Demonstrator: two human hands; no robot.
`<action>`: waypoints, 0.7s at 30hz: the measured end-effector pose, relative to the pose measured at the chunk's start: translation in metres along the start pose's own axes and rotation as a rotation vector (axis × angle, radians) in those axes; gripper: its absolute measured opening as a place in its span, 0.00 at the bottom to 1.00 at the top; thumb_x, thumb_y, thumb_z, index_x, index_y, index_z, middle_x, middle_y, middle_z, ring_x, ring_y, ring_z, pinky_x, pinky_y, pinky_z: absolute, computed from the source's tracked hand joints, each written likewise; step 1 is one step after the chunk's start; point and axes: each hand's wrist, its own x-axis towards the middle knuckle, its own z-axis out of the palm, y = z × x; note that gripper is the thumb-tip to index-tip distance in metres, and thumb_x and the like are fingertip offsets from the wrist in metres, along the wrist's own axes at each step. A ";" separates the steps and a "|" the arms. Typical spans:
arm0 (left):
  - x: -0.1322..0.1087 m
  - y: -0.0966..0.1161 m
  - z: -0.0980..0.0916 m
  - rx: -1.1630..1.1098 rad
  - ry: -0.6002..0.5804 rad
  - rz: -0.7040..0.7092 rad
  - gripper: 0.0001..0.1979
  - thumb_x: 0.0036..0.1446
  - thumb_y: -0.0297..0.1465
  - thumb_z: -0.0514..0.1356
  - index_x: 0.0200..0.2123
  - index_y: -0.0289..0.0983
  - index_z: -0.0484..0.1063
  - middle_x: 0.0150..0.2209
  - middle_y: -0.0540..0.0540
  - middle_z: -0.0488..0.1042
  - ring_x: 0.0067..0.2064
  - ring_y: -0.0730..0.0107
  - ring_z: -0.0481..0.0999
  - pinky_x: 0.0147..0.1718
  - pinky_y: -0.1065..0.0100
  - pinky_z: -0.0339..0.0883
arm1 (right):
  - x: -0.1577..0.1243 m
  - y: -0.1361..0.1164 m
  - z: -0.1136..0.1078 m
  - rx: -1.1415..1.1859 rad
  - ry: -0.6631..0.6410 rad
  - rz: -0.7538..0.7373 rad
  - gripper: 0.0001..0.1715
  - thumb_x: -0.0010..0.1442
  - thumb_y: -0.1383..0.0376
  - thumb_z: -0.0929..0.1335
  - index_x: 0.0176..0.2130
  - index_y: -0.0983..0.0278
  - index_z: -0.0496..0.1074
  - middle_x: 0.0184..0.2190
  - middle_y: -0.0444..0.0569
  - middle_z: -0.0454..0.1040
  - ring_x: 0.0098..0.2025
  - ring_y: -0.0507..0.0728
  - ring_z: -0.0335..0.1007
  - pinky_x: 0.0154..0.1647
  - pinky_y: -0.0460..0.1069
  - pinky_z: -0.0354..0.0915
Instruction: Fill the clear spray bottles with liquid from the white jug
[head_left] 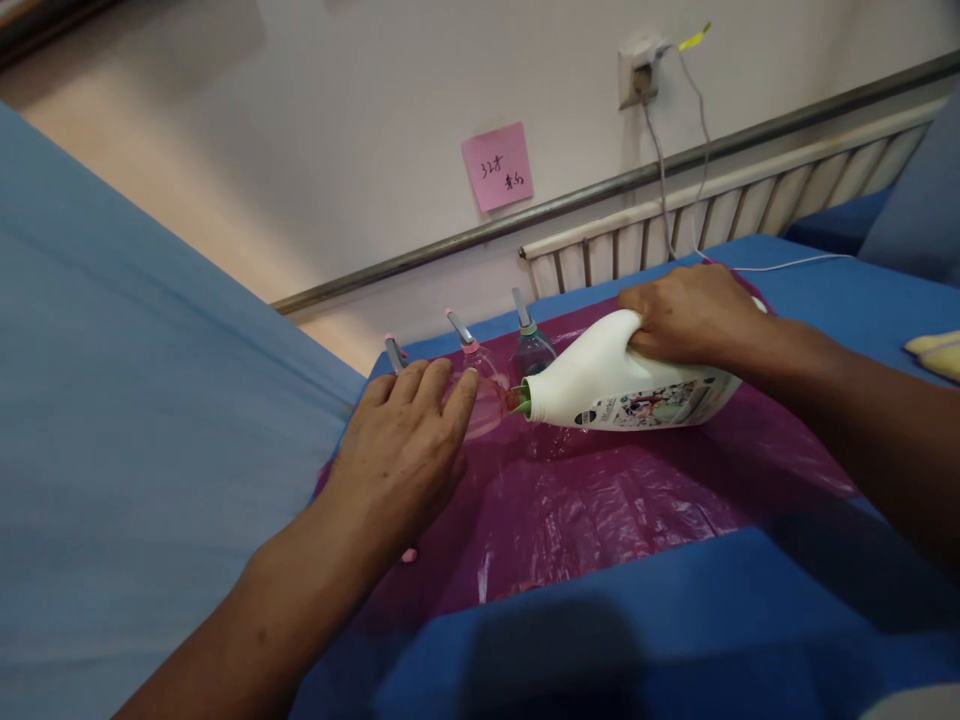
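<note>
My right hand [686, 310] is closed around the handle of a white detergent jug [645, 385] with a printed label. The jug lies tilted on its side in the air, its green-lipped mouth [528, 398] pointing left. My left hand [409, 425] is just left of the mouth, fingers stretched forward, palm hidden from view. Close beyond it stands a clear pump bottle with a pink collar [484, 370]. A second pump bottle with a green collar [534, 345] is behind the jug's mouth. Part of a third pump top [395, 352] shows past my left fingers. Whether liquid flows is unclear.
A crinkled purple plastic sheet [600, 500] covers part of the blue surface [585, 620]. A blue curtain [150, 400] hangs at left. Behind are a metal rail [450, 247], a radiator [622, 235], cables and a pink note [497, 167]. Yellow cloth [937, 355] lies right.
</note>
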 end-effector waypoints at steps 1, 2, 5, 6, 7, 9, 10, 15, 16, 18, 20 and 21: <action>0.000 0.000 -0.001 -0.009 0.000 -0.003 0.31 0.69 0.25 0.63 0.74 0.34 0.72 0.68 0.28 0.78 0.65 0.33 0.80 0.61 0.40 0.76 | 0.000 0.000 0.000 0.001 -0.002 -0.001 0.26 0.70 0.52 0.65 0.55 0.57 0.85 0.44 0.60 0.87 0.43 0.70 0.80 0.41 0.58 0.57; 0.000 0.000 -0.001 -0.016 -0.001 -0.006 0.31 0.69 0.25 0.63 0.74 0.34 0.72 0.67 0.28 0.78 0.65 0.33 0.80 0.61 0.40 0.76 | 0.000 0.000 0.001 0.001 -0.005 -0.004 0.25 0.70 0.51 0.65 0.55 0.56 0.85 0.44 0.60 0.87 0.43 0.70 0.80 0.41 0.58 0.58; 0.001 0.001 -0.003 -0.025 -0.009 -0.014 0.31 0.69 0.25 0.64 0.73 0.35 0.73 0.67 0.29 0.78 0.65 0.33 0.80 0.61 0.41 0.76 | 0.001 0.001 0.001 0.001 -0.004 0.000 0.25 0.71 0.51 0.65 0.55 0.56 0.85 0.43 0.59 0.86 0.44 0.70 0.81 0.42 0.58 0.60; 0.002 0.001 -0.004 -0.028 -0.013 -0.014 0.30 0.69 0.24 0.64 0.73 0.35 0.73 0.67 0.29 0.78 0.66 0.33 0.80 0.61 0.42 0.76 | 0.001 0.000 0.001 0.002 -0.003 0.000 0.25 0.71 0.51 0.65 0.55 0.56 0.85 0.43 0.60 0.86 0.44 0.70 0.81 0.42 0.58 0.60; 0.002 0.001 -0.005 -0.030 -0.017 -0.013 0.30 0.69 0.24 0.64 0.73 0.35 0.73 0.67 0.30 0.79 0.66 0.33 0.80 0.61 0.42 0.75 | 0.002 0.000 0.001 0.004 -0.002 -0.003 0.24 0.71 0.51 0.65 0.55 0.57 0.85 0.43 0.60 0.87 0.44 0.70 0.81 0.42 0.58 0.61; 0.003 0.000 -0.006 -0.024 -0.027 -0.007 0.29 0.69 0.24 0.64 0.72 0.35 0.74 0.67 0.30 0.79 0.66 0.33 0.80 0.61 0.42 0.75 | 0.002 0.001 0.002 0.009 -0.001 -0.008 0.24 0.72 0.52 0.66 0.55 0.57 0.85 0.44 0.61 0.87 0.44 0.72 0.82 0.43 0.59 0.61; 0.003 0.000 -0.007 -0.014 -0.034 -0.002 0.29 0.69 0.24 0.64 0.72 0.35 0.74 0.67 0.30 0.79 0.65 0.33 0.80 0.60 0.43 0.75 | 0.002 0.001 0.002 0.011 -0.001 -0.010 0.24 0.72 0.52 0.66 0.55 0.57 0.85 0.44 0.61 0.87 0.44 0.72 0.82 0.43 0.59 0.62; 0.005 -0.001 -0.010 0.055 -0.067 0.030 0.29 0.70 0.25 0.61 0.72 0.34 0.72 0.69 0.29 0.77 0.66 0.36 0.80 0.60 0.44 0.75 | 0.001 0.000 0.001 0.026 0.005 0.001 0.24 0.71 0.52 0.67 0.55 0.57 0.86 0.44 0.60 0.87 0.45 0.72 0.82 0.44 0.59 0.64; 0.005 -0.001 -0.011 0.066 -0.069 0.038 0.29 0.70 0.25 0.61 0.73 0.34 0.72 0.69 0.29 0.77 0.66 0.36 0.80 0.60 0.44 0.75 | 0.001 -0.001 0.001 0.025 0.005 0.003 0.24 0.72 0.52 0.67 0.55 0.57 0.86 0.44 0.60 0.87 0.45 0.71 0.82 0.44 0.58 0.64; 0.006 -0.002 -0.012 0.079 -0.073 0.048 0.29 0.71 0.26 0.61 0.74 0.35 0.71 0.70 0.30 0.77 0.66 0.36 0.79 0.60 0.44 0.75 | 0.000 -0.002 0.000 0.017 0.006 0.005 0.24 0.72 0.52 0.66 0.54 0.57 0.86 0.43 0.60 0.88 0.44 0.71 0.82 0.42 0.58 0.63; 0.007 -0.002 -0.014 0.077 -0.076 0.050 0.30 0.71 0.26 0.61 0.74 0.36 0.70 0.69 0.31 0.78 0.66 0.37 0.80 0.60 0.45 0.75 | -0.001 -0.002 0.000 0.006 0.013 -0.002 0.23 0.72 0.53 0.66 0.54 0.58 0.86 0.43 0.61 0.88 0.43 0.70 0.82 0.41 0.58 0.62; 0.007 -0.002 -0.015 0.072 -0.077 0.049 0.30 0.70 0.26 0.61 0.74 0.37 0.71 0.68 0.31 0.78 0.65 0.38 0.80 0.60 0.46 0.75 | -0.001 -0.002 0.000 0.004 0.015 -0.006 0.23 0.72 0.53 0.66 0.54 0.58 0.86 0.43 0.61 0.88 0.43 0.70 0.82 0.40 0.58 0.62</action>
